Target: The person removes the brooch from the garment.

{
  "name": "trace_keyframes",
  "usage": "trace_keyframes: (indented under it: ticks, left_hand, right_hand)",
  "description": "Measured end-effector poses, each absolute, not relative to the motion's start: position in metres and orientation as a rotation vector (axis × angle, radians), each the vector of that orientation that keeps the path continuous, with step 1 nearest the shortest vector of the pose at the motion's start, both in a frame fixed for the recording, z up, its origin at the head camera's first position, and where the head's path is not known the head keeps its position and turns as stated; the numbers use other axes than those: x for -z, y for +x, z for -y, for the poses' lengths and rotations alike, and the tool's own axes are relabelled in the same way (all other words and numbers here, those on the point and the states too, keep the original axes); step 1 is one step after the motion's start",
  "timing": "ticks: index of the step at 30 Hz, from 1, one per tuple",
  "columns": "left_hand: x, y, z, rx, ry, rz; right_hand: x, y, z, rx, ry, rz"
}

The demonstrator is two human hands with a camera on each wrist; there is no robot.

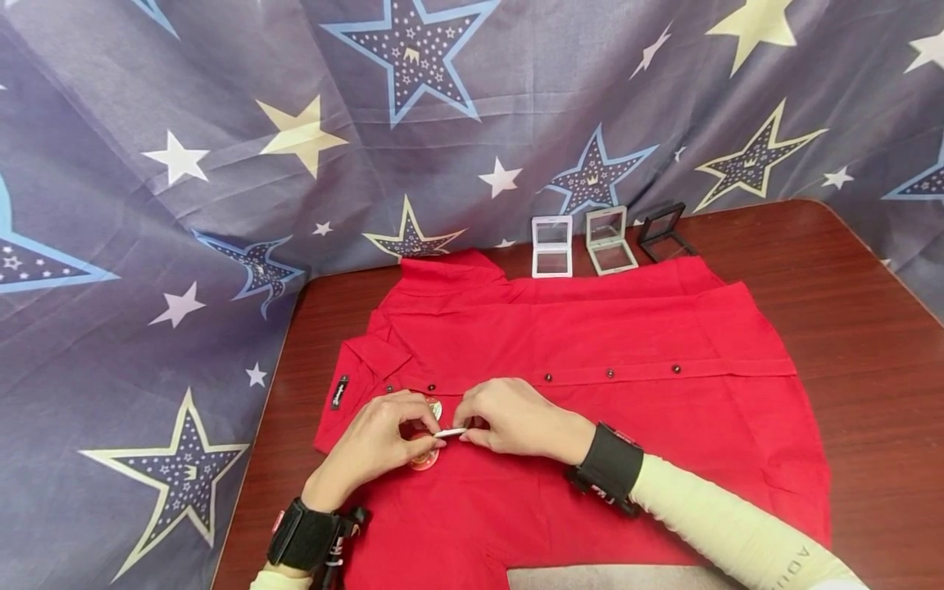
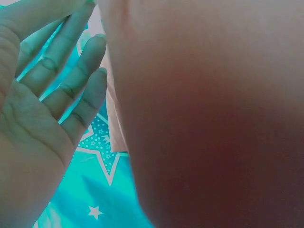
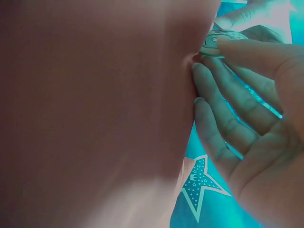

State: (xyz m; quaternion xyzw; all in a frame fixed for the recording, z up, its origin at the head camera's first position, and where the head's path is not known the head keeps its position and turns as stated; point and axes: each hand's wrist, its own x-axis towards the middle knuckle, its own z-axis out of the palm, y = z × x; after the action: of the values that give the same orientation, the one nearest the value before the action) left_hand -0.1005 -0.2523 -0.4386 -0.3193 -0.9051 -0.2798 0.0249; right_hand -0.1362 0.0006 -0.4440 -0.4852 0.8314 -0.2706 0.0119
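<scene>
A red button shirt [image 1: 605, 475] lies spread over the table, its collar to the left. Above its chest my left hand [image 1: 379, 438] and right hand [image 1: 516, 419] meet at a small round badge [image 1: 450, 432], seen edge-on. Thumb and fingers of each hand pinch one end of it. The right wrist view shows the badge [image 3: 212, 47] with a printed face, held at the right thumb. Two red round badges, one upper [image 1: 436, 407] and one lower [image 1: 424, 462], sit on the shirt, partly covered by the left hand. The left wrist view cuts off the left fingertips.
Three small folding display frames stand at the back: white [image 1: 551, 247], pale green [image 1: 610, 240] and black [image 1: 664, 232]. The brown table [image 1: 848, 328] shows around the shirt. A star-patterned cloth [image 1: 243, 98] hangs behind. A grey patch [image 1: 605, 577] shows at the front edge.
</scene>
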Motion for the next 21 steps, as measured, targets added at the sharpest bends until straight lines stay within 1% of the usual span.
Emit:
trace_keyframes:
  ticks: [7, 13, 21]
  left_hand:
    - [0.4376, -0.1013, 0.2524, 0.870, -0.956, 2.798]
    - [0.4365, -0.0993, 0.2530, 0.911, -0.892, 2.833]
    - [0.4362, -0.0988, 0.2537, 0.925, -0.882, 2.823]
  right_hand:
    - [0.4410, -0.1373, -0.0009, 1.004, -1.419, -2.561]
    - [0.4413, -0.1372, -0.0008, 1.055, -1.358, -2.561]
    - [0.4435, -0.1366, -0.0011, 1.148, -1.261, -2.546]
